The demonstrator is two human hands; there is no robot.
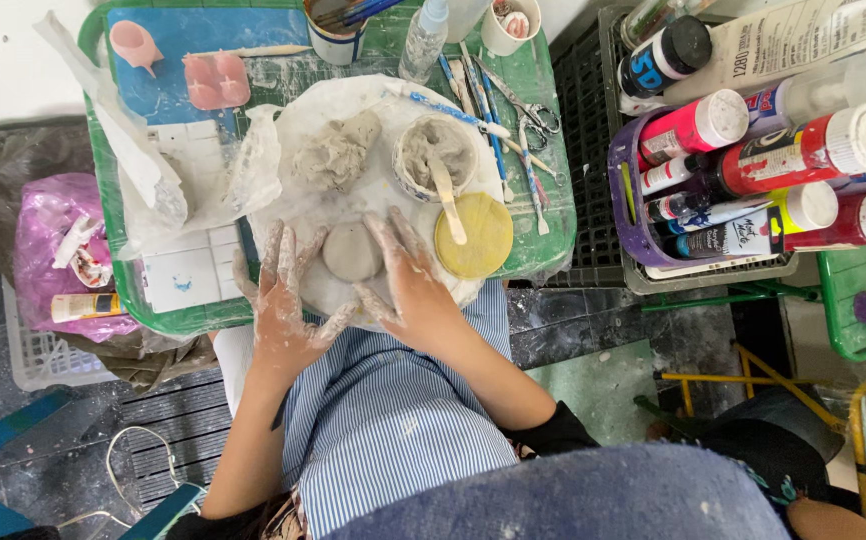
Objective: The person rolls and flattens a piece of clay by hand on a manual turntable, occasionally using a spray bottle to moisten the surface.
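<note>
A flattened disc of grey clay lies on a white plastic sheet over the green table. My left hand rests flat on the sheet just left of the disc, fingers spread and smeared with clay. My right hand lies flat on the disc's right side, its fingers pointing up beside it. Neither hand holds anything. A lump of raw clay sits further back. A cup of clay slip with a wooden stick stands behind my right hand, next to a yellow round sponge.
Brushes, modelling tools and scissors lie at the table's right. Pink moulds and a brush pot sit at the back. A purple basket of paint bottles stands to the right. A pink bag hangs left.
</note>
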